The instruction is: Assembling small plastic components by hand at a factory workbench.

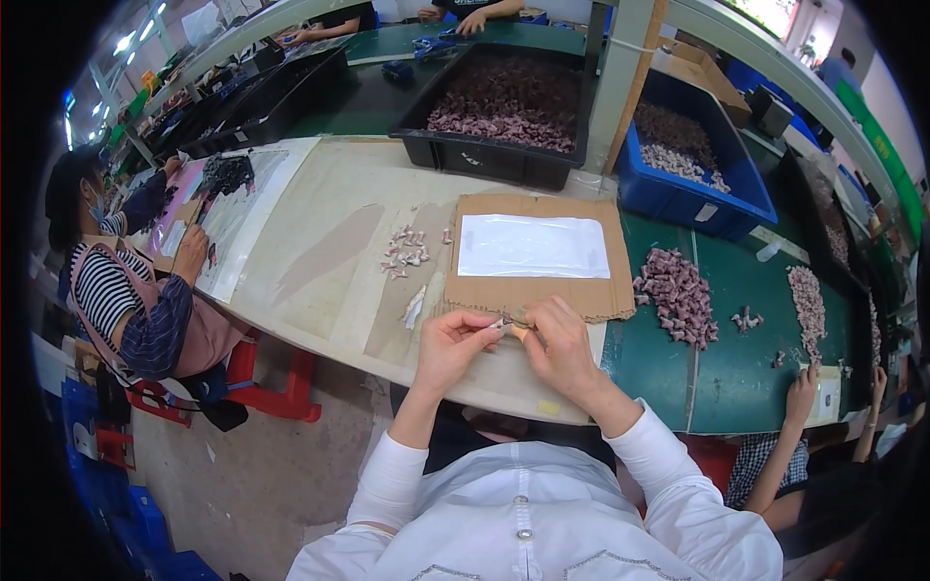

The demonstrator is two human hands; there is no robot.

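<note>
Both hands meet at the near edge of a cardboard sheet. My left hand is closed in a pinch on a small pale pinkish piece. Close against it, my right hand is also closed, its fingertips at the same spot; what they grip is too small to make out. A white sheet in a clear sleeve lies on the cardboard. Left of it are scattered small pinkish-white pieces and a crumpled white scrap. A larger heap of dull pink pieces lies to the right.
Beyond the cardboard stand a black bin and a blue bin, both holding many small pieces. A post rises between them. One person works at the left; another person's arm reaches in at the right.
</note>
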